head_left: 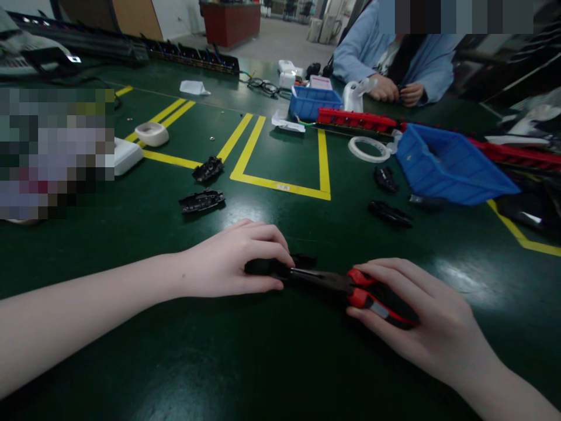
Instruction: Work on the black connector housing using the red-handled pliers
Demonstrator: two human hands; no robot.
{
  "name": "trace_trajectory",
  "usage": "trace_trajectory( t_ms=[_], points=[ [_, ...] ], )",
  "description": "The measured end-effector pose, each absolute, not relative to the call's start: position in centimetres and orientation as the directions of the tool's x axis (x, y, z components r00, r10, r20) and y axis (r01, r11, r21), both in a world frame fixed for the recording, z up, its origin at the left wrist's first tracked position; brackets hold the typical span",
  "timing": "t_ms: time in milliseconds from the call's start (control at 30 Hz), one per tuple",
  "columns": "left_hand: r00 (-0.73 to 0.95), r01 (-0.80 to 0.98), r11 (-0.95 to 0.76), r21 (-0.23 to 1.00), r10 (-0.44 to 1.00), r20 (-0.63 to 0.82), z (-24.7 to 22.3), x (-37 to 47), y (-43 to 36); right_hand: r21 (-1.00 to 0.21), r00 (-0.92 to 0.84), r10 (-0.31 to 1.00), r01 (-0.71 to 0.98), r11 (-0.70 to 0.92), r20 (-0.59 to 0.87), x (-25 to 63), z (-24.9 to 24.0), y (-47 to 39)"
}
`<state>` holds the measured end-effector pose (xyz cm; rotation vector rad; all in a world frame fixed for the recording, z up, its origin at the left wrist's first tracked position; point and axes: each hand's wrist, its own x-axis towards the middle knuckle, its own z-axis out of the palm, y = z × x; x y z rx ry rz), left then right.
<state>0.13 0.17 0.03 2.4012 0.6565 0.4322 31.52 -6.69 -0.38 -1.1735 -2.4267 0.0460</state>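
The black part [263,268] lies between the thumb and fingers of the left hand [239,257], which pinches it over the green table [280,362]; to its right, the right hand [438,318] is closed around the handles of the pliers [358,296], whose tips point left and meet the part at the left fingertips. Whether the plier jaws clamp it cannot be determined. The part is dark and elongated, its middle covered by the left fingers. The pliers have long, dark jaws and red-and-black handles. Beyond the hands, from left to right, are two black housings [202,202], a yellow tape outline [280,186], a white tape roll [369,149], two black shells [390,214] and a blue bin [456,166], all apart from the grip
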Motion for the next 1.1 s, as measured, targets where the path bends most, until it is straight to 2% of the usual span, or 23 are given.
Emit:
trace_trajectory(
  t_ms=[567,867,1100],
  points=[
    [0.807,0.384,-0.65,0.656,0.582,0.103,0.15,0.3,0.05,-0.213,-0.521,0.77,0.759,0.615,0.368,31.98,-0.44,-6.66],
    [0.823,0.348,-0.694,0.63,0.548,0.15,0.06,0.31,0.07,-0.145,-0.553,0.738,0.754,0.64,0.386,31.73,-0.35,-6.77],
    [0.825,0.353,-0.724,0.592,0.539,0.167,-0.1,0.43,0.11,-0.175,-0.529,0.759,0.764,0.621,0.38,31.15,-0.32,-6.79]
  ],
)
